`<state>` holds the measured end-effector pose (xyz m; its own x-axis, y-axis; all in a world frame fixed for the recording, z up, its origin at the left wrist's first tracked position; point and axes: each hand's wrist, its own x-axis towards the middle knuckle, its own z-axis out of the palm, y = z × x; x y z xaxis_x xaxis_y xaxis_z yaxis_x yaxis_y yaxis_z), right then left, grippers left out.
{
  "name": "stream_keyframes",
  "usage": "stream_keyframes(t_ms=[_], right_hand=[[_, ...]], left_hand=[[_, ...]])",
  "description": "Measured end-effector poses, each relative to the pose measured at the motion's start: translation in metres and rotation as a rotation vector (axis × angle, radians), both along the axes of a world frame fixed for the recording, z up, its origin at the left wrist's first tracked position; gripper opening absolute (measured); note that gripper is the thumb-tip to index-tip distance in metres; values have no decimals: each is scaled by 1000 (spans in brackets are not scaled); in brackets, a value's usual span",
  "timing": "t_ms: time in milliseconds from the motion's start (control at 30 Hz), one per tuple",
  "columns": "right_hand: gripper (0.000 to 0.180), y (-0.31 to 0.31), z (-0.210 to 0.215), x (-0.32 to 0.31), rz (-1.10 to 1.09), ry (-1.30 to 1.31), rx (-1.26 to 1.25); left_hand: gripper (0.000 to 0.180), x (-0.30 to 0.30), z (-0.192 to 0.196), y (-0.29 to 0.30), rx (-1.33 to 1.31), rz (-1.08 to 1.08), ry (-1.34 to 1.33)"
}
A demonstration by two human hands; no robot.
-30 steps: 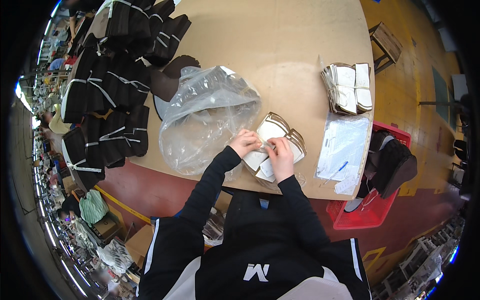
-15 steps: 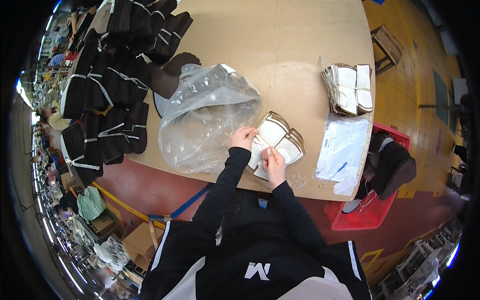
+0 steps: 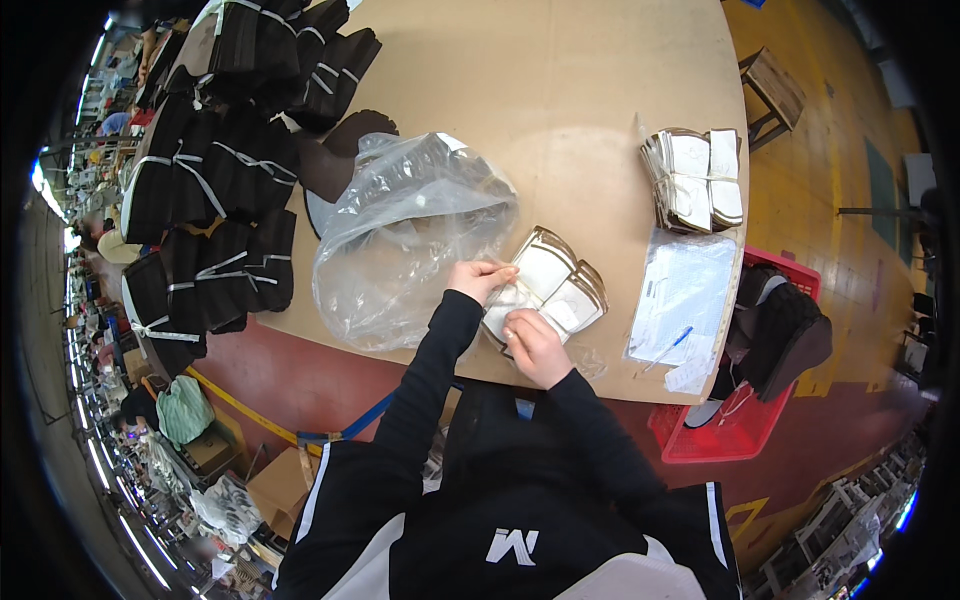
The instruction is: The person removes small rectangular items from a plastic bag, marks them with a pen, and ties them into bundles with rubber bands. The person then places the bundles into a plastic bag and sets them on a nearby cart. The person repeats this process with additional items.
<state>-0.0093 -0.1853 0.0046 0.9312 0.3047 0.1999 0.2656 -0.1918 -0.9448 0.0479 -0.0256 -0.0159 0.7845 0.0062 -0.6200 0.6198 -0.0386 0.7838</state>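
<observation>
Near the front edge of the table lies a bundle of white pieces with brown edges (image 3: 566, 303), with pale string across it. My left hand (image 3: 482, 281) is closed in a pinch at the bundle's left side, on the string. Over the bundle's near part, my right hand (image 3: 536, 346) also has its fingers pinched together on the string. The string between my fingers is thin and hard to follow. Just left of my left hand, a large clear plastic bag (image 3: 400, 260) lies crumpled on the table.
Dark brown bundles tied with white strips (image 3: 235, 165) are piled at the left. Another tied white bundle (image 3: 697, 180) sits at the right, above a paper sheet in clear plastic (image 3: 680, 290) with a blue pen. A red crate (image 3: 735, 440) holding dark pieces stands beyond the right edge.
My left hand has shifted slightly left and down. My right hand has moved a little left and down, its fingers curling over the bundle. The bundle has shifted slightly.
</observation>
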Motion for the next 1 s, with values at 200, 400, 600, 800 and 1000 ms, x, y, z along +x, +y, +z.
stream_keyframes(t_ms=[200,400,600,800,1000], right_hand=[[3,15,0,56,-83,145,184],[15,17,-23,92,-314,749,505],[20,-8,-16,70,16,396,-213],[11,-7,-25,58,58,270,-155],[9,-5,-27,59,70,139,-210]], left_hand=[[27,-30,-44,5,-307,107,-26],[23,-35,-51,-11,-273,183,-200],[18,-41,-56,-12,-307,312,-233],[17,-55,-64,-14,9,299,-419],[9,-51,-41,-26,295,366,-413]])
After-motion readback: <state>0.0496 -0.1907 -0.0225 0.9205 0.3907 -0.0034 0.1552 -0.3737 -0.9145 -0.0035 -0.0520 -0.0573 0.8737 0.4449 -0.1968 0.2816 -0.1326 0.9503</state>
